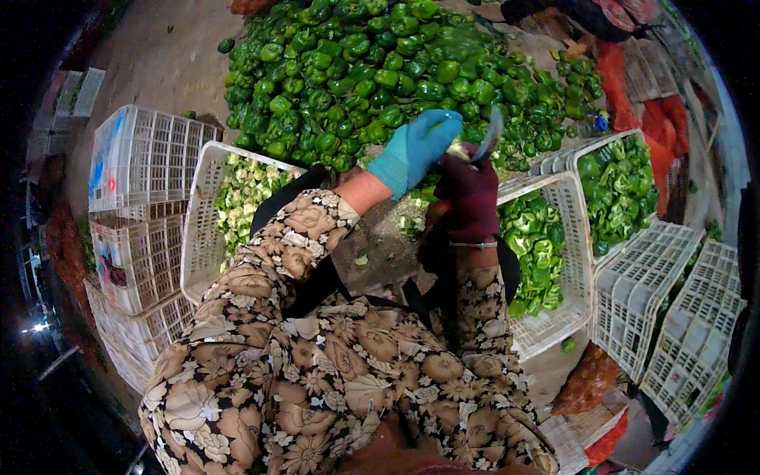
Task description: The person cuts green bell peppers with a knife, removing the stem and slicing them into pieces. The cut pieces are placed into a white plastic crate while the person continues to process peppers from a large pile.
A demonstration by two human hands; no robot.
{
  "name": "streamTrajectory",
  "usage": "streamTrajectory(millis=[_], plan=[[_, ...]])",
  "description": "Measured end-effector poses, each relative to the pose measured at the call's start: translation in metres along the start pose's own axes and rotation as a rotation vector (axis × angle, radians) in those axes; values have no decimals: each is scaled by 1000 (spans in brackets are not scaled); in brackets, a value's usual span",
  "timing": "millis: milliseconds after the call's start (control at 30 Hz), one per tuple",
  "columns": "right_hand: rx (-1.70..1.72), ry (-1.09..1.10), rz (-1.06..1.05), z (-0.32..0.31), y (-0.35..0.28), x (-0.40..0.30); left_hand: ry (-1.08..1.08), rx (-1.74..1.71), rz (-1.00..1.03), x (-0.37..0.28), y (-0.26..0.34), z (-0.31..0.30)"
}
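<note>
My left hand (424, 142), in a teal knit glove, is curled around a yellow-green piece of bell pepper, mostly hidden by the fingers. Close against it is my right hand (469, 190) in a maroon glove, holding a knife (493, 133) with its curved blade pointing up. Motion blurs both hands; a pale bit shows between them. Beyond them lies a large heap of whole green bell peppers (356, 77). A white plastic crate (202, 178) at the left contains pale pepper cores (243, 190). At the right, another white crate (576, 237) holds cut green peppers (534, 255).
Stacked white crates (154, 160) stand at the far left. Behind the right crate, a further one holds cut peppers (617, 184); more crates (647, 279) lean beside it. Red mesh sacking (665, 130) lies at the far right. Pepper scraps (411, 224) lie on the ground between my arms.
</note>
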State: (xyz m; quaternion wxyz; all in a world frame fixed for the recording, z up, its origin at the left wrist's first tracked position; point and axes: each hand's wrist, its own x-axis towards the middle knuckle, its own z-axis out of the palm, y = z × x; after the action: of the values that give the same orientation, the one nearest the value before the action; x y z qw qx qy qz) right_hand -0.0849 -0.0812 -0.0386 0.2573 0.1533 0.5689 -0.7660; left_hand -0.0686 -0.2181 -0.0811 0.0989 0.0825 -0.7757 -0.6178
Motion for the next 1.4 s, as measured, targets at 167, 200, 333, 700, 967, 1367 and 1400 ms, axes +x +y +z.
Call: streamTrajectory(millis=[167,200,333,700,967,1367,1400], plan=[[-167,-97,-80,-18,-20,8,-50,-28,74,7,-11,-2],[-299,-96,-182,-31,-18,17,-58,-168,5,10,6,-4],[211,118,61,-35,-49,-15,-133,-620,-115,12,13,-11],[-168,-220,-51,-4,-36,-46,-90,-216,166,4,43,-7],[-97,-355,35,-23,-19,-15,-132,-151,78,-2,21,6],[-188,-261,-613,-36,11,-16,-126,-1022,-659,-9,-24,35],[141,-314,-314,-45,2,-22,-135,-998,-612,-9,-8,47]])
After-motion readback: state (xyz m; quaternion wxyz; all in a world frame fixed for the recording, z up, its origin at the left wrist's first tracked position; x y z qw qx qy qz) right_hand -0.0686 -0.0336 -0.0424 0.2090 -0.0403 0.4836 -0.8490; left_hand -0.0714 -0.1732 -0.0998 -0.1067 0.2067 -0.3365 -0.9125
